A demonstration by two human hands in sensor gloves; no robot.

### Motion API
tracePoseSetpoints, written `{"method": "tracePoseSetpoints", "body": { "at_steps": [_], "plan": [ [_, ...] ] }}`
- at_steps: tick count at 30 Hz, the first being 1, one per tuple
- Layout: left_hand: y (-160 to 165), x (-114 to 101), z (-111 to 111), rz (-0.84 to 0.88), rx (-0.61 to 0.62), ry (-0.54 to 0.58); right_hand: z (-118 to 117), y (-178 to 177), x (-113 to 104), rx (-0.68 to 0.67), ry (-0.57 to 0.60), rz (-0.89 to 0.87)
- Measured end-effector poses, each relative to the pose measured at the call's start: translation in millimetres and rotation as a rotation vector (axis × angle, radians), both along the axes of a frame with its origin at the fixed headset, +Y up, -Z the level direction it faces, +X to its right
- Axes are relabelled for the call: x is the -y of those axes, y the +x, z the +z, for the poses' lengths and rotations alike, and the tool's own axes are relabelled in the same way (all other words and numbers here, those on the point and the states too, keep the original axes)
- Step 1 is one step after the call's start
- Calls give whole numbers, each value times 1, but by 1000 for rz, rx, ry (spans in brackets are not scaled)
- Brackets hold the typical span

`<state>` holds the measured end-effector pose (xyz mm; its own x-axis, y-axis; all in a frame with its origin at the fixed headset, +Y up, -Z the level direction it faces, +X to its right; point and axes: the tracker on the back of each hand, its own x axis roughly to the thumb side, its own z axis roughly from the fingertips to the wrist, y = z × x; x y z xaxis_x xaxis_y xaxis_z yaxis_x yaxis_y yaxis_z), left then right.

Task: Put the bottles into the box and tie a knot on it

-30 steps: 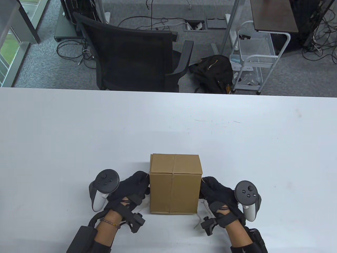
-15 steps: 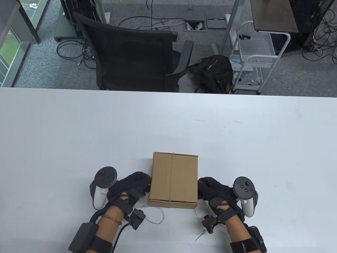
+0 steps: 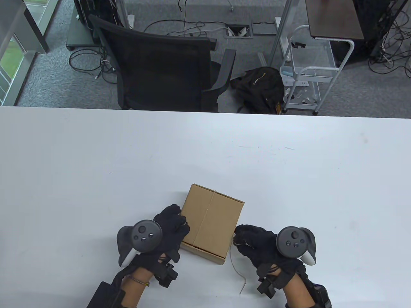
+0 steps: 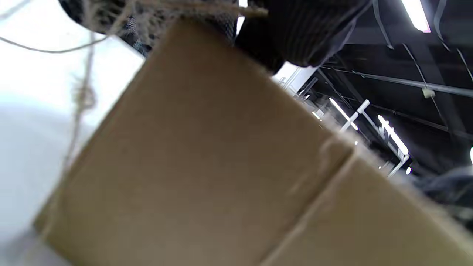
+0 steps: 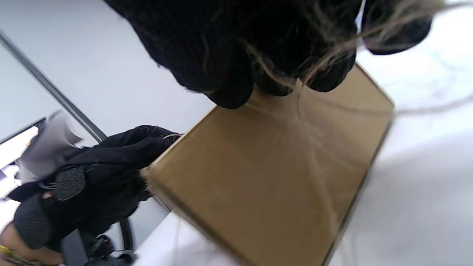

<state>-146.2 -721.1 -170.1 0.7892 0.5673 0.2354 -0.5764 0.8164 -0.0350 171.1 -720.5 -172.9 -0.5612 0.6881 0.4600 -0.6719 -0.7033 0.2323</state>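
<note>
Since half a second ago the box (image 3: 210, 226) has turned on the tabletop (image 3: 96, 166), its far corner now swung to the right; it lies near the front edge, closed, with a string (image 3: 203, 221) running over its top; the left hand (image 3: 168, 229) grips the box's left side, fingers curled on it; the right hand (image 3: 253, 240) pinches the string just beside the right side; a loose end trails toward the front edge.
</note>
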Motion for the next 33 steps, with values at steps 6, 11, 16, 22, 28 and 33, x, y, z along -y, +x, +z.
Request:
{"method": "tracePoseSetpoints", "body": {
  "at_steps": [6,11,16,22,28,33],
  "plan": [
    [4,3,-7,-85,52,20,7,-3,-13,87,364,96],
    [2,8,-18,-84,118,56,-5,-7,-3,74,311,56],
    [5,6,-16,-104,85,110,-14,-13,6,61,230,77],
    [10,-4,-7,-39,138,150,-4,-22,-5,108,340,283],
    [6,-12,1,15,42,19,11,-41,-15,153,460,488],
    [7,-13,11,47,68,10,25,-54,-19,157,548,573]
  ]
}}
